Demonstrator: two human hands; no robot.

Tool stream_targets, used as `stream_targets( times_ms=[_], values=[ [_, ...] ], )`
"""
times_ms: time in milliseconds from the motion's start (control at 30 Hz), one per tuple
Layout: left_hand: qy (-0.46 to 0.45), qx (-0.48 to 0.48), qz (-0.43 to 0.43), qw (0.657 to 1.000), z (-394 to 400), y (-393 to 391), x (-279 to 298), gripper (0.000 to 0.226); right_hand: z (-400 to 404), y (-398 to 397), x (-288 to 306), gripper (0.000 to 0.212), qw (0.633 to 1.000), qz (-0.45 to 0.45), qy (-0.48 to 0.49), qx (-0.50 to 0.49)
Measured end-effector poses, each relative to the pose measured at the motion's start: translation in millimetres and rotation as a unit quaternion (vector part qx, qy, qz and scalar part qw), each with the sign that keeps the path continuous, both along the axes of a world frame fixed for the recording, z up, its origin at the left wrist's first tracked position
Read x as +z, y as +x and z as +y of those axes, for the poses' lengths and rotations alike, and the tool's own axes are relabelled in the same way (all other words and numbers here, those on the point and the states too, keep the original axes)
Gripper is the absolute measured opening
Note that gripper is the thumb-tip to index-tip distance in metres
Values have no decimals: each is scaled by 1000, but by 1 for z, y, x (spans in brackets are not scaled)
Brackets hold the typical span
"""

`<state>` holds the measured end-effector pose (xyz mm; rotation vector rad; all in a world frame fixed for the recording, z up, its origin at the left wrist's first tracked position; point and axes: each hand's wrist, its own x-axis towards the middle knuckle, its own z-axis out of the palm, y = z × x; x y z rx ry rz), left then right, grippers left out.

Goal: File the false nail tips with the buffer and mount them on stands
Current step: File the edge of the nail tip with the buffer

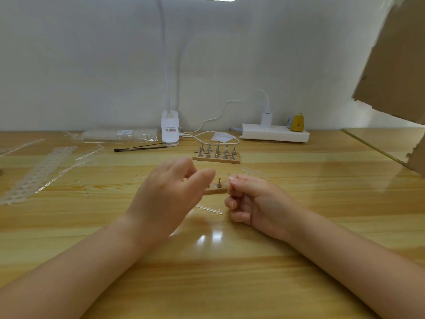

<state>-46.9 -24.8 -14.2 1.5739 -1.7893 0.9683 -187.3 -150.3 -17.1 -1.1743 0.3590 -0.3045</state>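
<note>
Table: a glossy wooden table (299,261) carried everything and lay under both forearms.
Cardboard: a torn cardboard sheet (395,65) hung far to the right of the hands, above the table's edge.
Lamp: a white clip lamp (170,130) stood well beyond the hands, against the wall, its neck rising out of view.
Power strip: a white power strip (274,134) lay beyond and to the right of the hands, with a plug and a cable in it.
Left hand: the left hand (167,194) was blurred, fingers loosely curled with thumb and forefinger apart; nothing showed between them.
Right hand: the right hand (255,201) had its fingers curled, thumb and forefinger pressed together on a small clear nail tip (228,180), hard to make out.
Far stands: a wooden bar of metal stands (217,155) sat beyond the hands, apart from them.
Near stand bar: a second wooden bar (216,191) lay between the two hands, partly hidden by the left one, with one metal stand (218,183) just left of the pinching fingertips.
Sprue: an empty clear sprue strip (209,209) lay just below the pinch, between the wrists.
</note>
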Motion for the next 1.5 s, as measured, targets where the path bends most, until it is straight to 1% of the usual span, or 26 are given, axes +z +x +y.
stream_targets(
  times_ms=[67,133,200,233,300,367,400,500,567,667,733,800,867,967,1033,1100,1167,1200,1233,1267,1300,1333,1367,1400,1467,1500],
  values=[
    [-16,-26,20,999,1,-3,0,31,1,0,-1,13,1000,-3,-12,6],
    [-12,-73,-8,997,0,-14,-5,37,2,0,-2,9,999,-3,-39,18],
    [9,-82,-32,996,-1,-17,-7,39,2,-1,-1,8,998,0,-53,31],
    [16,-66,-22,997,-1,-13,-6,37,1,-1,-1,9,999,2,-45,31],
    [20,-27,24,999,0,1,-1,23,0,-2,0,11,1000,2,-18,26],
    [4,-26,53,998,2,5,2,14,0,-1,-1,12,1000,2,-17,26],
    [-3,-42,43,998,2,1,1,18,0,-1,-1,11,999,1,-22,28],
    [10,-90,-29,995,0,-19,-5,35,0,-1,-2,6,998,-5,-48,39],
    [22,-60,-23,998,-1,-15,-4,35,0,-1,-2,3,999,-8,-39,35],
    [12,8,-2,1000,0,1,3,31,-1,-1,-2,10,1000,-18,10,3],
    [-7,-11,-4,1000,1,-1,1,36,1,0,-3,10,1000,-23,7,-8],
    [-11,-51,-38,998,1,-11,-4,40,2,0,-3,6,1000,-20,-12,-5],
    [11,-43,-48,998,0,-14,-5,36,2,-1,-2,3,1000,-13,-19,-1],
    [30,6,2,1000,1,0,0,33,1,-2,1,6,1000,-11,17,-8],
    [9,-7,33,999,3,1,3,35,1,-1,0,9,1000,-13,19,-10],
    [-15,-54,6,998,1,-8,-1,38,1,0,-2,6,1000,-13,2,-4],
    [-6,-72,-37,997,0,-16,-5,41,1,-1,-2,6,1000,-10,-13,8],
    [7,-65,-33,997,-1,-14,-5,40,0,-1,-2,10,1000,-8,-12,13],
    [31,-43,-6,999,0,-11,-2,33,0,-1,-1,13,1000,-7,-3,12],
    [49,-12,46,998,1,-7,1,22,-1,-2,-1,13,1000,-8,11,7],
    [55,16,99,993,3,-4,6,22,-2,-2,-1,11,1000,-10,22,3],
    [66,13,137,988,6,-3,10,29,-2,-1,-1,11,1000,-11,26,2],
    [64,-5,129,990,6,-4,10,24,-2,-1,-1,10,1000,-12,22,4],
    [53,-41,89,994,5,-7,7,21,-1,-1,-2,9,1000,-13,13,7],
    [51,-81,25,995,2,-16,0,31,-1,-1,-3,6,1000,-13,-2,9],
    [85,-69,52,993,1,-18,1,25,-1,-1,-3,8,1000,-14,-2,7]
  ],
)
